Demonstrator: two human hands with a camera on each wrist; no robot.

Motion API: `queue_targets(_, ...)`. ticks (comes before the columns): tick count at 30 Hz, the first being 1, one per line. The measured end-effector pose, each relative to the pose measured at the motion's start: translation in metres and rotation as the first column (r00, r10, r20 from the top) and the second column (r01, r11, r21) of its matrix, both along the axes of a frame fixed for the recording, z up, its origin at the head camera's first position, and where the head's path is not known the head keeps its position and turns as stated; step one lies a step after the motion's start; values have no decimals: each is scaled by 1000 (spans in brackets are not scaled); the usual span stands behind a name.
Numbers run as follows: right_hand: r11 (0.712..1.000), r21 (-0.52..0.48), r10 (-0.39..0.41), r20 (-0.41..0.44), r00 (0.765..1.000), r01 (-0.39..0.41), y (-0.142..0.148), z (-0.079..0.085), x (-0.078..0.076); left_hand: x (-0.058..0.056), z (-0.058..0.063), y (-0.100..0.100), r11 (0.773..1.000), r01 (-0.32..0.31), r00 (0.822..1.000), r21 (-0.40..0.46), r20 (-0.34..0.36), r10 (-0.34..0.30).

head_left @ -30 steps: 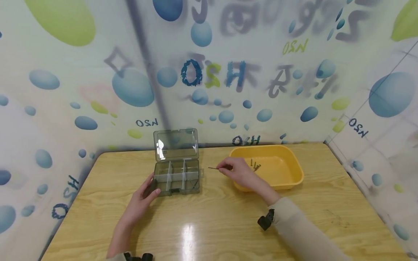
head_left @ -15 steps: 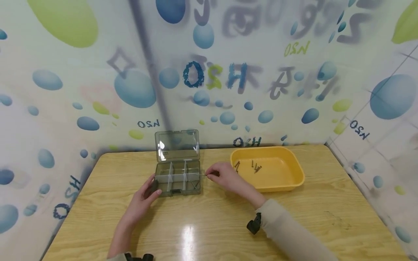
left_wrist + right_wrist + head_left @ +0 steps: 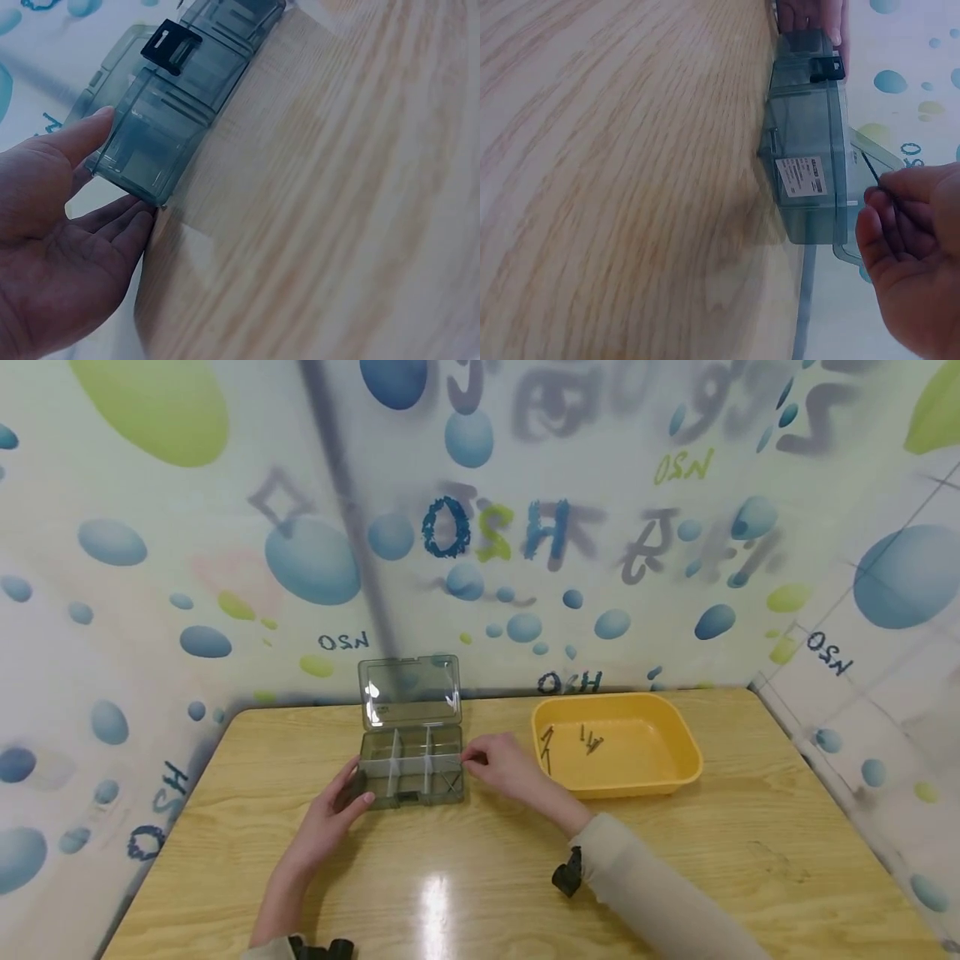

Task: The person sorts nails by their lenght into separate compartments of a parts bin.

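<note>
A clear grey plastic compartment box (image 3: 393, 766) stands on the table with its lid (image 3: 411, 692) raised at the back. At its left side, my left hand (image 3: 327, 814) steadies the box, thumb on the front corner and fingers along the side wall. My right hand (image 3: 504, 766) is at the right edge of the box. Between thumb and forefinger it pinches a thin dark screw (image 3: 871, 169), whose free end points over the box. Several similar screws (image 3: 452, 781) lie crossed in the front right compartment.
A yellow tray (image 3: 675, 768) sits right of the box, with several loose screws (image 3: 594, 744) toward its left side. The wooden table (image 3: 510, 885) meets a patterned wall (image 3: 495, 610) at the back.
My right hand has moved left from the tray's edge to the right side of the box, carrying the screw. The left hand stays at the box.
</note>
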State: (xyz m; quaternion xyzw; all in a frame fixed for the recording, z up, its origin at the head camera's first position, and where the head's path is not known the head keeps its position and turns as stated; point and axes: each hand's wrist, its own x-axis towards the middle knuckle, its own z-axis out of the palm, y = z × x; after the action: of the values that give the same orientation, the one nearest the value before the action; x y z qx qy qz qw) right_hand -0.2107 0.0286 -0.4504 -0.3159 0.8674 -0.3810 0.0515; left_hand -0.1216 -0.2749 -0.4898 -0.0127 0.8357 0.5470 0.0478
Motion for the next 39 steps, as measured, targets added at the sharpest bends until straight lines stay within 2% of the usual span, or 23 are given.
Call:
queue_targets(7, 997, -77, 23, 69, 997, -18, 8, -3, 0, 0, -1, -1, 1000, -4, 1000, -6, 2, 4)
queue_targets(15, 998, -60, 3, 91, 996, 3, 33, 7, -1, -2, -1, -3, 1000, 1, 1000, -11, 9, -1)
queue_targets(24, 989, -109, -90, 106, 990, 102, 78, 11, -11, -1, 0, 1, 1000, -7, 1000, -11, -21, 7)
queue_targets(31, 977, -76, -190, 133, 973, 202, 119, 10, -19, -2, -4, 0, 1000, -10, 1000, -8, -29, 10)
queue_targets(39, 971, -27, -232, 119, 965, 237, 142, -1, -23, -1, -3, -2, 1000, -10, 999, -7, -34, 10)
